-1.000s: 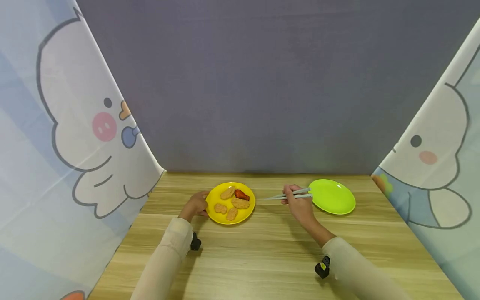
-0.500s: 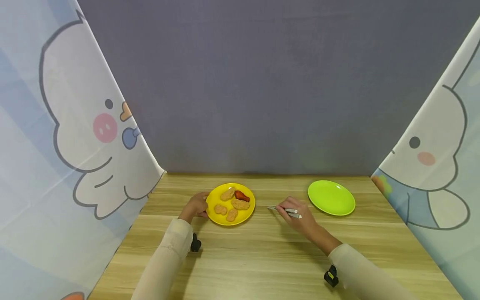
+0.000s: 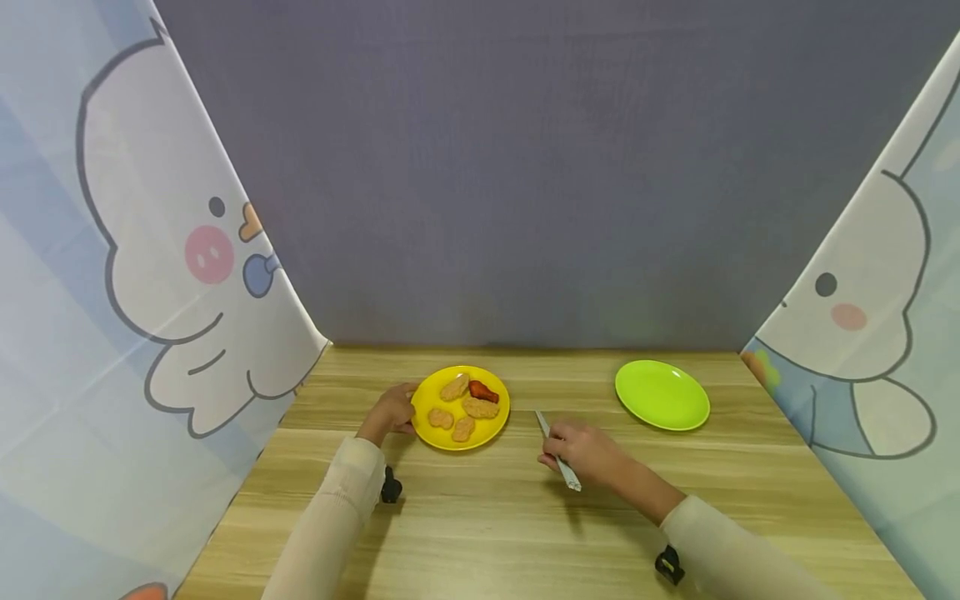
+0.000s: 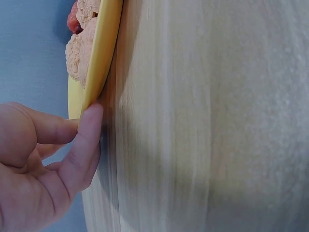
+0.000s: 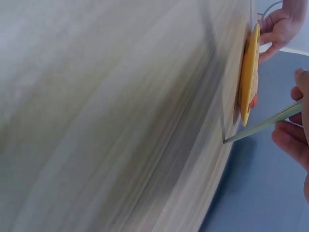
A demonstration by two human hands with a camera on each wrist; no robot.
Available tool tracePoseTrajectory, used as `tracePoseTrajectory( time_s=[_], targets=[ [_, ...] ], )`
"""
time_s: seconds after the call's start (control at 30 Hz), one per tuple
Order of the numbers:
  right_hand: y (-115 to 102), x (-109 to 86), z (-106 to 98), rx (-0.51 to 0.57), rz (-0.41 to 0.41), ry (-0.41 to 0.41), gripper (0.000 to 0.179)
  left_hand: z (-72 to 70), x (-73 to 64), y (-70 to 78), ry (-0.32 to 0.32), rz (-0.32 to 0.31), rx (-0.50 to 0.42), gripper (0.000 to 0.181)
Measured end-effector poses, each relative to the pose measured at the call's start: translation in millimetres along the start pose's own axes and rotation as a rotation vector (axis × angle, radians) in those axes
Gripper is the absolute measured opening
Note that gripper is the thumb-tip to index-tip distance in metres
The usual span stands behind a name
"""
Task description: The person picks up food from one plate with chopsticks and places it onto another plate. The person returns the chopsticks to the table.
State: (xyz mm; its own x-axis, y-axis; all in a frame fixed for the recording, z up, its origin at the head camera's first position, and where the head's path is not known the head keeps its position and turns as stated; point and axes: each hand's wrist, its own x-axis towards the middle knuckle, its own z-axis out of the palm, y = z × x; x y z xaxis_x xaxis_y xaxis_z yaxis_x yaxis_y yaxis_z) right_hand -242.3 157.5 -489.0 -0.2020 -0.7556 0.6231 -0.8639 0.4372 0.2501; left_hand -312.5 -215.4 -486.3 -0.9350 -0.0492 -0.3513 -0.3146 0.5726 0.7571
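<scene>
My left hand (image 3: 391, 410) pinches the left rim of a round yellow plate (image 3: 491, 427); in the left wrist view the thumb and a finger meet at the rim (image 4: 104, 63). On the plate lie several tan breaded pieces like chicken nuggets (image 3: 481, 407) and a dark red drumstick (image 3: 483, 391). To the plate's right, my right hand (image 3: 588, 452) grips a pair of pale chopsticks (image 3: 570, 477), held together, their thin tips pointing away from me. The right wrist view shows the chopstick tip (image 5: 229, 140) right at the table surface.
A bright green plate (image 3: 663, 396) stands at the back right of the wooden table (image 3: 465, 533). A grey cloth wall (image 3: 517, 183) rises behind the table, and cartoon-printed curtains (image 3: 187, 350) flank both sides.
The right hand has moved back toward me, and the chopsticks have swung from pointing left to pointing away, their spread tips now together. The left hand and yellow plate have stayed put.
</scene>
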Motion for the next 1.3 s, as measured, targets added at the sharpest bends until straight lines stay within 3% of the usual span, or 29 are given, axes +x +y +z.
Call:
tracePoseTrajectory(
  time_s=[0.43,0.73,1.1,1.3],
  targets=[
    [-26.0,-0.4,1.5,-0.049,0.055,-0.277,0.02,1.5,1.3,-1.6,0.008,0.008,0.003,0.072],
    [-36.1,-2.7,5.9,-0.042,0.084,-0.409,0.011,1.5,2.5,-1.5,0.01,0.012,0.025,0.071],
    [-43.4,2.7,3.6,-0.124,0.07,-0.519,0.007,0.5,-1.6,-0.6,-0.002,0.012,0.008,0.073],
    [-46.2,2.8,3.9,-0.055,0.091,-0.6,0.011,0.6,-0.9,-2.2,-0.002,0.021,0.012,0.072]
  ],
)
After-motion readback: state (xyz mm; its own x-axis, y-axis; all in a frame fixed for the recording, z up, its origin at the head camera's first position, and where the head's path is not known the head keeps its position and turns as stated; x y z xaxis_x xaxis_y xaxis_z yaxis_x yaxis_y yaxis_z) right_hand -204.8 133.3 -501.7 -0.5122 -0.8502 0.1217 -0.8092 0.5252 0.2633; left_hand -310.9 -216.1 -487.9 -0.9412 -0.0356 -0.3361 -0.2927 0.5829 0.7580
